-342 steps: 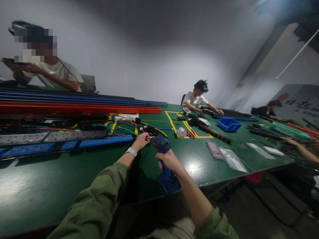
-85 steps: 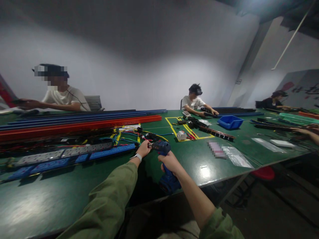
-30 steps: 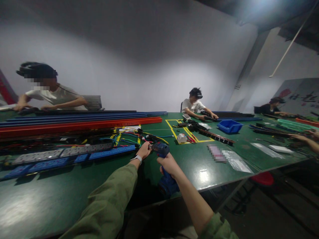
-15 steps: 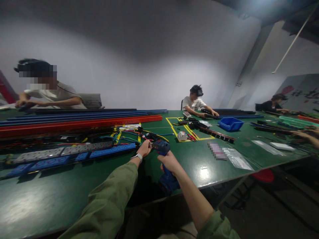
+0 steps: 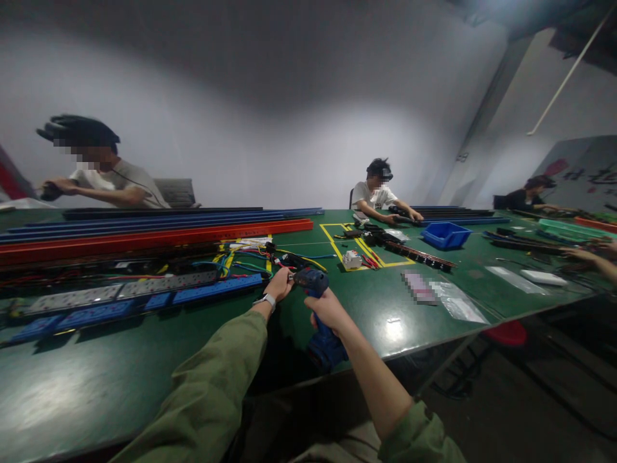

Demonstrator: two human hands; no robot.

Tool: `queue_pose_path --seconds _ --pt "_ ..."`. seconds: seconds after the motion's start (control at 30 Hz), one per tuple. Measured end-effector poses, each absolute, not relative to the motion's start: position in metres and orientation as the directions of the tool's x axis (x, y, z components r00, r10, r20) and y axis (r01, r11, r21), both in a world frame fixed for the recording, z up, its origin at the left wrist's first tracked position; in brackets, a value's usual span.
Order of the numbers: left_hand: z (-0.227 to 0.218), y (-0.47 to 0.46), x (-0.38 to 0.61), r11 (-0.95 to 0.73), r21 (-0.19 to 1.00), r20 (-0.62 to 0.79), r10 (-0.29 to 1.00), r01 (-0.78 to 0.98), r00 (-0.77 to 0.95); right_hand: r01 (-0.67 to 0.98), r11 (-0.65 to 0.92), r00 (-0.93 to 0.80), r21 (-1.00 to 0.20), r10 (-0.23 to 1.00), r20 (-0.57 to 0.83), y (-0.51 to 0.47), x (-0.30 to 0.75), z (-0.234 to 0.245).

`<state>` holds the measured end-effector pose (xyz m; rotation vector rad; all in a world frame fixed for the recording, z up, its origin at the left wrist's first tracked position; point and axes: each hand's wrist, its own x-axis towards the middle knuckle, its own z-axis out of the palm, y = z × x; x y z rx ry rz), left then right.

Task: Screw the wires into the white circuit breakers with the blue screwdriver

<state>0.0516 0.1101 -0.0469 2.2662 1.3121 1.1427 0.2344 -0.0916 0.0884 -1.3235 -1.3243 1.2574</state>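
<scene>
Leftward, long red rails and flat blue socket strips lie beside tangled coloured wires. Our left hand pinches the nose of the chunky blue drill, its grip clenched in our right hand over the glossy green table at its near edge. Clear bags lie rightward.

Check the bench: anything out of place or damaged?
Nothing spilled or visibly broken. One untidy spot: loose wires lie tangled across the yellow tape, just beyond the left hand. That hand sits right at the nose of the drill held by the right hand, which looks risky.
</scene>
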Motion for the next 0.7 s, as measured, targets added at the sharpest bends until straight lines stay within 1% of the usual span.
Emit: queue_pose_path --seconds 0.3,0.7 --pt "-0.0446 0.1086 0.0518 -0.502 0.584 0.450 0.854 0.637 0.261 0.130 -0.081 -0.075 -0.988 0.993 -0.091 -0.0899 0.2342 0.0892" --pt "-0.0475 0.1098 0.0511 -0.550 0.614 0.504 0.825 0.566 0.255 0.133 -0.150 -0.081 -0.980 0.984 -0.161 -0.0897 0.2342 0.0962"
